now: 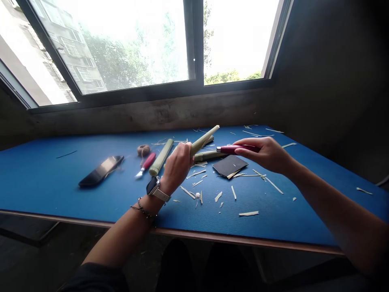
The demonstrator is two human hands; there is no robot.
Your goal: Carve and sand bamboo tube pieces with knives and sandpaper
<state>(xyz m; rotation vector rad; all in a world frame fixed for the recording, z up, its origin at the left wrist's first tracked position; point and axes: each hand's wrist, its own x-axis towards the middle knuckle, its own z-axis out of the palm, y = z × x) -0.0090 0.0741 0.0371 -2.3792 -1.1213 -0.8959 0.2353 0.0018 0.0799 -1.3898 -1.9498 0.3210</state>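
Note:
My left hand (179, 164) is closed around a pale green bamboo piece (204, 140), whose cut end points up and to the right. To its right, my right hand (263, 153) grips a carving knife by its dark red handle (232, 149); a metal collar shows at the handle's left end, and I cannot make out the blade. The knife and the held bamboo are apart. Behind and below them lies another bamboo piece (208, 156). A split bamboo length (161, 157) rests left of my left hand, beside a second red-handled knife (147, 164).
Sheets of black sandpaper (231, 165) lie below the right hand, with bamboo shavings (248, 213) scattered around on the blue table (45, 174). A ball of twine (144, 150) and a dark phone (101, 172) sit on the left. A window (133, 40) stands behind the table.

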